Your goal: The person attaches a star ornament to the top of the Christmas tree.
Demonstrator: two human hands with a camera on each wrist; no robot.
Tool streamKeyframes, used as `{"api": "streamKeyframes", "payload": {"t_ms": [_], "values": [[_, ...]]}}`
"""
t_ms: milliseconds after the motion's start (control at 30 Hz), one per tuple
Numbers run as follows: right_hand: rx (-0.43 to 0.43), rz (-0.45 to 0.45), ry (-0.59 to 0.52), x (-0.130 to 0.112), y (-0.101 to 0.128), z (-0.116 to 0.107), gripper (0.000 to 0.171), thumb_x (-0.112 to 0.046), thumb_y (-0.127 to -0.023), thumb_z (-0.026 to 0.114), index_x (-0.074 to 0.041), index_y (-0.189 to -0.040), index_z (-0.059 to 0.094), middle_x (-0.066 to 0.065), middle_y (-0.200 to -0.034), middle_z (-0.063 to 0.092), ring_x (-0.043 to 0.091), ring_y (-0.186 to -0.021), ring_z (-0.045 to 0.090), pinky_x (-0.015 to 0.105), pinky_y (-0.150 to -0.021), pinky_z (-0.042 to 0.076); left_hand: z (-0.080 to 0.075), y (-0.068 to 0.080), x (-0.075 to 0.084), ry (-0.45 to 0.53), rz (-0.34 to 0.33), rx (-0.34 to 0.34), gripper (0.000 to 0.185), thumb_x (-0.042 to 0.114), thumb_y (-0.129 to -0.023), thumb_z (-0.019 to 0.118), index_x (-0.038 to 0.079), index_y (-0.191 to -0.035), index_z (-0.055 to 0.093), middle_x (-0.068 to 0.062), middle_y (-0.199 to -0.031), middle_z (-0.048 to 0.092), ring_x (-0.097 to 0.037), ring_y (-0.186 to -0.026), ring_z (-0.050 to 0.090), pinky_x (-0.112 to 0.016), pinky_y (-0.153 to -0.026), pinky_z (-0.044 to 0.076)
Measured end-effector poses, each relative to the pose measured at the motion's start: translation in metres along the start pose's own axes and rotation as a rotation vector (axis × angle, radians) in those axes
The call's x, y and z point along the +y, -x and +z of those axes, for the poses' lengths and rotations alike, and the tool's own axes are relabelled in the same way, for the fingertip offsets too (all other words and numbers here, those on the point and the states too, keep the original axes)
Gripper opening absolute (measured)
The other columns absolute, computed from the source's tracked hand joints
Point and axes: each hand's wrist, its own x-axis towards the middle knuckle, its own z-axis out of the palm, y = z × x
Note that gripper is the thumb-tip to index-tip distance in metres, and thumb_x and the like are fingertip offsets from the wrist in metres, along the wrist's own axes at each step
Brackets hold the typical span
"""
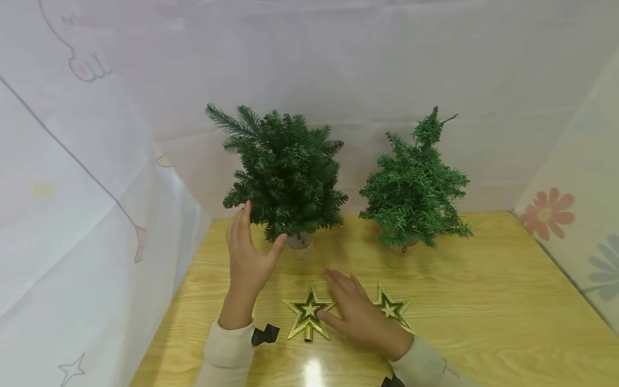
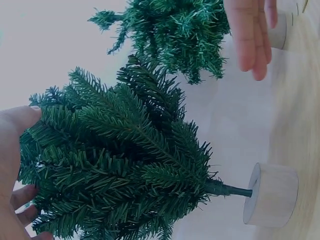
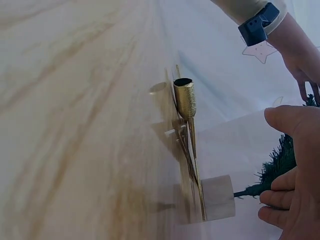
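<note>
Light wood-grain tabletop (image 1: 483,301), enclosed by pale printed fabric walls (image 1: 72,177). Left hand (image 1: 247,255), fingers straight and open, touches the fuller dark-green artificial tree (image 1: 285,172) on its white base. Right hand (image 1: 355,310), open and flat, lies between two gold plastic star toppers (image 1: 307,312), (image 1: 394,307).
</note>
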Motion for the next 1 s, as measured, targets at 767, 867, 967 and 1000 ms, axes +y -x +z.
{"api": "streamKeyframes", "payload": {"t_ms": [767, 867, 967, 1000], "values": [[-0.135, 0.053, -0.102, -0.001, 0.01, 0.017, 0.081, -0.056, -0.087, 0.048, -0.02, -0.147, 0.006, 0.006, -0.149, 0.018, 0.025, -0.135, 0.017, 0.05, -0.105, 0.02, -0.008, -0.002, -0.005, -0.035, 0.056, 0.029, 0.071, 0.039, -0.08, 0.066, 0.018, -0.14, 0.035, 0.001, -0.137, 0.041, -0.025, -0.126, 0.032, -0.047, -0.101, 0.024], [-0.138, 0.053, -0.096, 0.0, 0.01, 0.017, 0.081, -0.056, -0.086, 0.049, -0.018, -0.147, 0.011, 0.006, -0.148, 0.022, 0.025, -0.134, 0.02, 0.049, -0.104, 0.022, -0.008, -0.003, -0.004, -0.02, 0.062, 0.048, 0.065, 0.033, -0.082, 0.065, 0.017, -0.138, 0.038, -0.001, -0.134, 0.044, -0.026, -0.124, 0.035, -0.047, -0.101, 0.024], [-0.148, 0.058, -0.087, 0.001, 0.01, 0.018, 0.08, -0.057, -0.085, 0.05, -0.018, -0.146, 0.016, 0.003, -0.146, 0.026, 0.021, -0.133, 0.022, 0.047, -0.106, 0.02, -0.008, -0.004, -0.004, -0.01, 0.069, 0.064, 0.06, 0.028, -0.083, 0.064, 0.016, -0.137, 0.041, -0.001, -0.132, 0.046, -0.026, -0.122, 0.037, -0.046, -0.101, 0.025], [-0.149, 0.058, -0.083, 0.001, 0.01, 0.018, 0.08, -0.056, -0.084, 0.051, -0.017, -0.146, 0.019, 0.002, -0.145, 0.028, 0.02, -0.133, 0.023, 0.047, -0.106, 0.019, -0.008, -0.004, -0.004, -0.011, 0.07, 0.065, 0.06, 0.028, -0.083, 0.065, 0.015, -0.136, 0.041, -0.001, -0.132, 0.047, -0.025, -0.122, 0.038, -0.046, -0.101, 0.025]]}}
